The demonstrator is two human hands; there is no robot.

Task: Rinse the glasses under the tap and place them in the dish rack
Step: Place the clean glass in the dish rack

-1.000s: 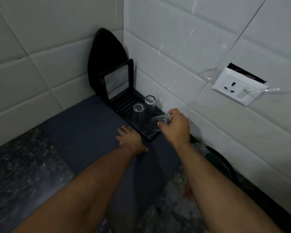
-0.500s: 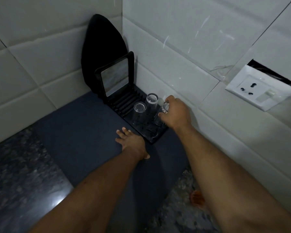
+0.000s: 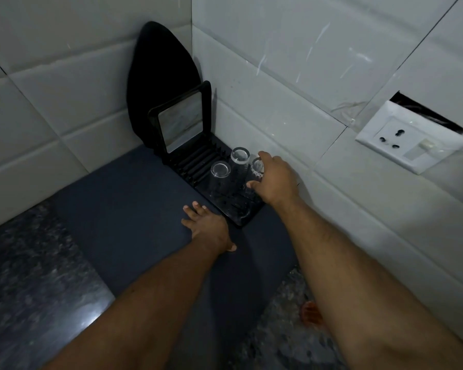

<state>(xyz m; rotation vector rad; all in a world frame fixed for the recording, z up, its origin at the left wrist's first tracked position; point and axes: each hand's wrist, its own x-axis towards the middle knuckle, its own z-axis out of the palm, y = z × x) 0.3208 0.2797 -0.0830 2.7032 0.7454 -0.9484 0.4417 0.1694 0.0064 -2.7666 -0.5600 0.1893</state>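
Fingers (image 3: 261, 156) of right hand (image 3: 275, 180) curled round upright glass (image 3: 255, 169), base up, on dish rack (image 3: 241, 218)

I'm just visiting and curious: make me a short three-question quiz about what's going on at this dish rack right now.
1. True or false: the left hand holds a glass.
2. How many glasses show on the dish rack?
3. What does the right hand grip? A) the wall socket B) the glass nearest the wall C) the black board

Key
1. False: it rests flat on the dark mat.
2. Three, counting the gripped one, the front glass and the rear glass.
3. B
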